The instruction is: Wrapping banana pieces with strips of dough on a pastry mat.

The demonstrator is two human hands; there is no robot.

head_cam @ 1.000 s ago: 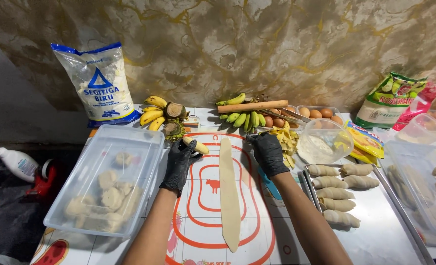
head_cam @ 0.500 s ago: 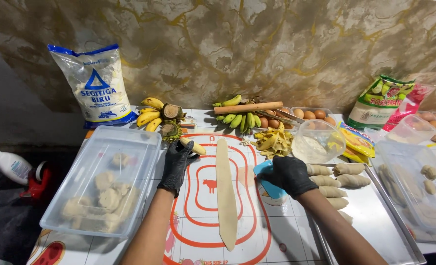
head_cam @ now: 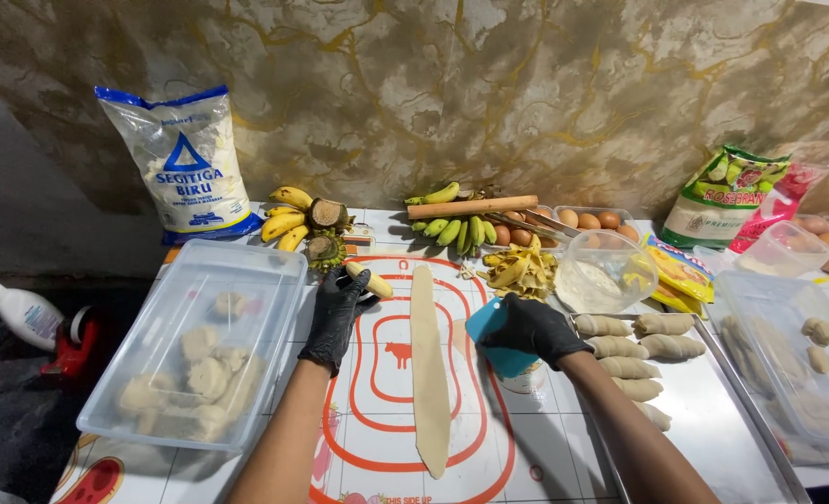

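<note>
A long, thin strip of pale dough lies lengthwise on a white baking mat with red-orange oval lines. My left hand, in a black glove, rests at the mat's upper left and touches a peeled banana. My right hand, also gloved in black, grips a blue plastic dough scraper just right of the strip.
A lidded clear box of dough balls stands at left. A metal tray of rolled dough pieces sits at right, beside a clear bowl, banana peels, banana bunches, a rolling pin, eggs, and a flour bag.
My right hand moved from the mat's top edge down to the right and picked up the blue scraper. The left hand stayed by the peeled banana.
</note>
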